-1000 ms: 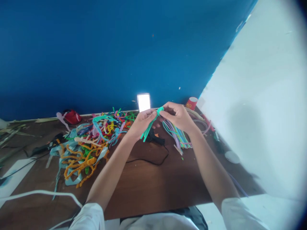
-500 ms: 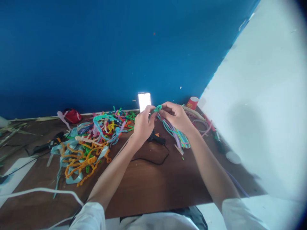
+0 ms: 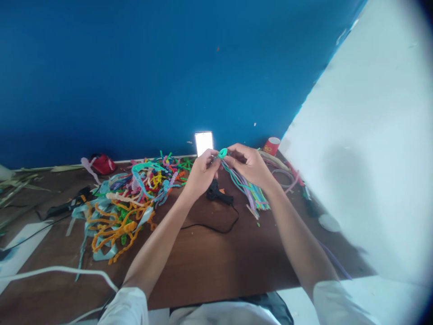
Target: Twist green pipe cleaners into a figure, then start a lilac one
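Note:
Between my two hands is a green pipe cleaner (image 3: 223, 153) bent into a small loop. My left hand (image 3: 204, 171) pinches it from the left with thumb and fingers. From the other side my right hand (image 3: 248, 163) grips it, fingers closed at the loop's edge. Just behind my hands a lit phone (image 3: 204, 143) leans against the wall. A black glue gun (image 3: 219, 194) lies on the table under my hands, its upper part hidden. Below my right hand rests a bundle of straight pastel pipe cleaners (image 3: 252, 192).
A tangled heap of bent, coloured pipe cleaners (image 3: 135, 198) covers the table's left side. Another black tool (image 3: 67, 203) with a cord lies beyond it. At the back right stands a red paper cup (image 3: 271, 146). A white cable (image 3: 61, 269) crosses the front left.
The green loop has turned slightly and looks rounder and more open. My left hand has shifted a little, uncovering more of the glue gun. My right hand stays nearly in place.

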`<action>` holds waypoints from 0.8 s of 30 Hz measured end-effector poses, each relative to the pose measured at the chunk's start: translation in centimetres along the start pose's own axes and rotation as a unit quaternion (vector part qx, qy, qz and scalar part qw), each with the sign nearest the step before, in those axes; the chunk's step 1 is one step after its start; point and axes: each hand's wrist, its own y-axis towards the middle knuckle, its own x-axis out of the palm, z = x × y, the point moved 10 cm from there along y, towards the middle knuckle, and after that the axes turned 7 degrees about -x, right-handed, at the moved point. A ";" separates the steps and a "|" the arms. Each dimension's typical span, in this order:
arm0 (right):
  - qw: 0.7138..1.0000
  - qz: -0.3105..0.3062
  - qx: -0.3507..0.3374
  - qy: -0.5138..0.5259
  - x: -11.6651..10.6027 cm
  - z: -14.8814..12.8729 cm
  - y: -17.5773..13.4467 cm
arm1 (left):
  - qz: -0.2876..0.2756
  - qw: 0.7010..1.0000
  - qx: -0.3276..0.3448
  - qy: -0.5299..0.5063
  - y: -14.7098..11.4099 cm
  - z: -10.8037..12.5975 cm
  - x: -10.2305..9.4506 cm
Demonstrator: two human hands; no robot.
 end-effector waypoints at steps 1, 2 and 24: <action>1.000 0.004 0.003 -0.004 -0.1 0.2 0.0 | -0.001 1.000 0.004 0.019 0.0 0.0 0.1; 1.000 0.007 0.008 -0.007 -0.1 0.3 0.0 | -0.007 0.999 0.005 0.033 0.1 0.0 0.3; 1.000 0.028 0.007 -0.006 -0.9 -0.6 0.0 | -0.001 0.997 0.036 0.072 -0.6 1.1 1.1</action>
